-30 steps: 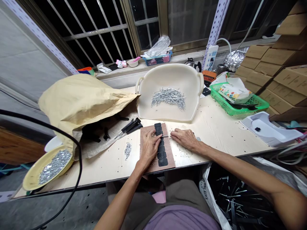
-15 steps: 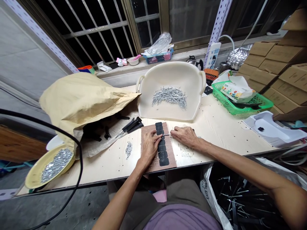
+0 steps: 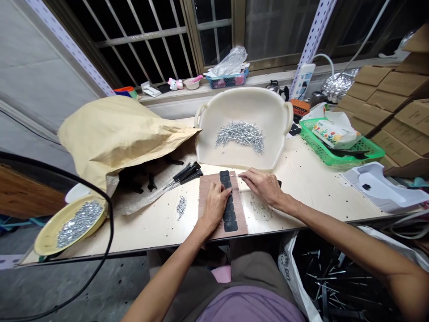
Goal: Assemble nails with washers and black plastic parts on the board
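My left hand (image 3: 216,202) rests on a brown board (image 3: 240,219), its thumb and fingers closed at a strip of black rounded pads (image 3: 229,216). Whatever is pinched there is too small to make out. My right hand (image 3: 263,184) is closed around a thin metal rod (image 3: 236,176), which points left over the upper part of the strip. A dark end shows behind that palm. A small heap of shiny metal pieces (image 3: 181,207) lies left of the board. Several black-handled pieces with thin metal shafts (image 3: 184,173) lie beyond it.
A white basin (image 3: 214,154) of metal pins stands behind the board. To the left are a paper sack (image 3: 110,127) and a yellow bowl (image 3: 43,241) of metal bits. A green basket (image 3: 321,152), a white tray (image 3: 378,183) and stacked boxes (image 3: 365,107) stand right.
My right hand has lifted the rod up and away from my left fingers, tilting its tip upward. My left hand stays at the strip. The view has shifted slightly.
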`<state>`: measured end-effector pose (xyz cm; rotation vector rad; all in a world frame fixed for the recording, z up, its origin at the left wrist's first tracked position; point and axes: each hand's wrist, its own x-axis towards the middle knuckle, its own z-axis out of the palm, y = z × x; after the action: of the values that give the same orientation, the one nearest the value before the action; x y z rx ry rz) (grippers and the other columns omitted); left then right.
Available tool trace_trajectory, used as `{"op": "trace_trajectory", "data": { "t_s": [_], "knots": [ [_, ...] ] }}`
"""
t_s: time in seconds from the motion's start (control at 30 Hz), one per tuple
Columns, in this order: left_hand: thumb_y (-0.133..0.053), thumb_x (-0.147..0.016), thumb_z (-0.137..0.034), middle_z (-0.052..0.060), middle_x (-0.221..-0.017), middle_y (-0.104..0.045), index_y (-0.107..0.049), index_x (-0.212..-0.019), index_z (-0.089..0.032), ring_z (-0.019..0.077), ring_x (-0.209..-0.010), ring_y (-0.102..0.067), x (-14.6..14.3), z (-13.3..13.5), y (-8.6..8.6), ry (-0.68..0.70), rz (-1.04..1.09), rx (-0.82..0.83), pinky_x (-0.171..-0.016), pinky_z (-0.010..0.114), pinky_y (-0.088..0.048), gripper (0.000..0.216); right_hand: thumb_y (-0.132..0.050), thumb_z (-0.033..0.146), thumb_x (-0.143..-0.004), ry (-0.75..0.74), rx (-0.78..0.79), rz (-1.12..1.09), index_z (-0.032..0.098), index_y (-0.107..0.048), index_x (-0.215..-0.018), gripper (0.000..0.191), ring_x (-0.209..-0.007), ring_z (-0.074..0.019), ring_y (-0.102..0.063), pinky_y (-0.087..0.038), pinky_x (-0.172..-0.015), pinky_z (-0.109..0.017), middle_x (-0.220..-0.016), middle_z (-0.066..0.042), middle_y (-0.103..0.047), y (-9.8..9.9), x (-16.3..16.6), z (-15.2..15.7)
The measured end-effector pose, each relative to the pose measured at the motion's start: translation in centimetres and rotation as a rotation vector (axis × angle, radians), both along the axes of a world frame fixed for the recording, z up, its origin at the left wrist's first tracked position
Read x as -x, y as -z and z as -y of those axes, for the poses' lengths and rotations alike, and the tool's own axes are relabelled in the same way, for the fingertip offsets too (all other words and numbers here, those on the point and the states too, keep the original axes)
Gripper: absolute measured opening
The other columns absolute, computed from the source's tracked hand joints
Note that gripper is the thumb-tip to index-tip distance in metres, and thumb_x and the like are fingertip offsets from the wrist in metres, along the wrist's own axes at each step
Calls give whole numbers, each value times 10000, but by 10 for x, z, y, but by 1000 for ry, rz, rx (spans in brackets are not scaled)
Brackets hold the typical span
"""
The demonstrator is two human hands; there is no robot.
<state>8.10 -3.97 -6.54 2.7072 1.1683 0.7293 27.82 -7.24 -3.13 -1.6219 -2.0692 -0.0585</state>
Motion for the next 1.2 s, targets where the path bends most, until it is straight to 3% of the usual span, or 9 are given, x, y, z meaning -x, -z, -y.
{"op": "trace_trajectory", "data": {
  "t_s": [0.17, 0.23, 0.4, 0.53, 0.87, 1.2],
  "knots": [
    [-492, -877, -214, 72, -835, -588, -654, -810, -167, 213, -847, -477, 1, -6, 2, 55, 105, 92, -769, 359, -417, 182, -423, 314, -940, 26, 7, -163, 264, -589, -1101, 237, -870, -133, -609, -408, -656, -224, -1024, 8, -651, 2, 3, 14],
    [-538, -851, -247, 55, -813, -606, -638, -785, -164, 193, -806, -517, 3, -6, 0, -10, 307, 288, -748, 339, -428, 145, -440, 292, -932, 21, 20, -215, 265, -589, -1099, 225, -891, -135, -606, -419, -673, -223, -1033, 11, -646, 4, 5, 19],
    [-636, -769, -350, 22, -711, -620, -613, -774, -127, 99, -585, -545, 0, 1, -9, -136, 955, 995, -561, 227, -450, 223, -417, 304, -942, -33, 66, -200, 313, -580, -1151, 265, -817, -116, -602, -409, -621, -208, -973, 8, -635, 5, 19, 28],
    [-752, -658, -303, 31, -728, -646, -617, -763, -105, 77, -599, -581, -4, 8, -21, -104, 1250, 1222, -608, 202, -506, 262, -398, 348, -949, -12, 81, -95, 351, -572, -1175, 286, -759, -110, -594, -362, -547, -205, -915, 12, -631, 4, 28, 29],
    [-810, -587, -219, 25, -701, -656, -664, -810, -94, 58, -570, -588, 0, 10, -24, -135, 1372, 1318, -600, 166, -536, 294, -364, 363, -961, 14, -2, 50, 326, -606, -1118, 291, -754, -104, -582, -315, -569, -228, -921, 10, -631, 0, 32, 31],
    [-766, -638, -305, -5, -650, -617, -684, -840, -100, 63, -543, -562, 2, 12, -19, -143, 1221, 1123, -581, 197, -485, 299, -354, 351, -964, 43, -139, 182, 214, -626, -877, 317, -689, -133, -531, -279, -613, -278, -798, -33, -633, 0, 36, 31]
  ]
}}
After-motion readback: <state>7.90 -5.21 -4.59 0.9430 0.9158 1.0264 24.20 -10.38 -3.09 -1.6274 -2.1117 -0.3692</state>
